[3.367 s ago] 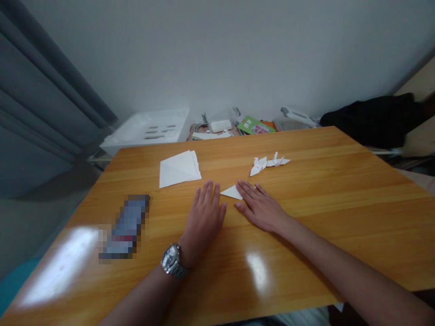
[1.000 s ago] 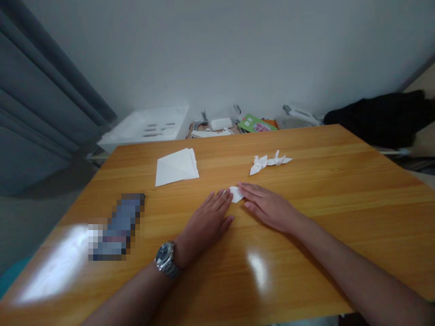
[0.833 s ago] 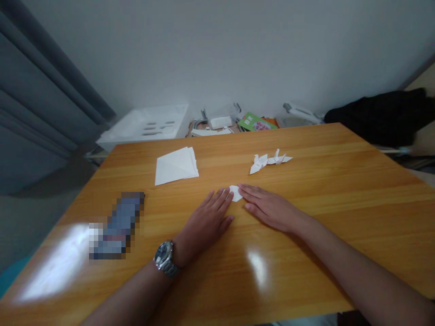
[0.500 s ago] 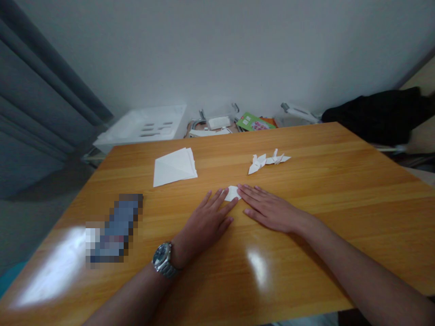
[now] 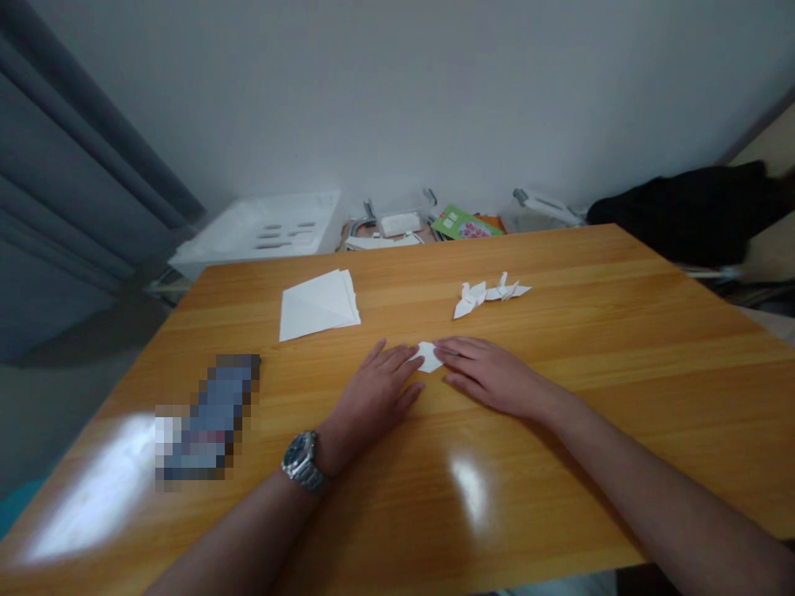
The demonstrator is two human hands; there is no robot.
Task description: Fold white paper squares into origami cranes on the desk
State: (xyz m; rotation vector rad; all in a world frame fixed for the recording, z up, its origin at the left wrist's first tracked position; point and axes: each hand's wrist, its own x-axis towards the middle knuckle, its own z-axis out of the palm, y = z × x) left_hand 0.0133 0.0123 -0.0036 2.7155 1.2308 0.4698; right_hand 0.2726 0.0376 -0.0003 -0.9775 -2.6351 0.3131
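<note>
A small folded piece of white paper (image 5: 428, 358) lies flat on the wooden table (image 5: 559, 497), between my two hands. My left hand (image 5: 382, 389), with a metal watch (image 5: 303, 461) on its wrist, rests its fingertips on the paper's left edge, fingers stretched out. From the other side, the fingers of my right hand (image 5: 490, 374) lie over the paper's right edge, extended and a little bent. Both ends of the paper are hidden under the fingers. Just beyond my right hand stand two folded paper cranes (image 5: 472, 298), side by side.
White paper sheets (image 5: 318, 306) lie stacked at the back left. A blurred-out phone-like object (image 5: 214, 418) is on the left. Behind the table are a white foam tray (image 5: 248, 223), a green book (image 5: 463, 222) and a black cloth (image 5: 689, 211).
My left hand has drawn slightly back and its fingers are closer together. The right-hand fingers have bent a little, and the thumb has moved up nearer them. The folded paper has barely moved.
</note>
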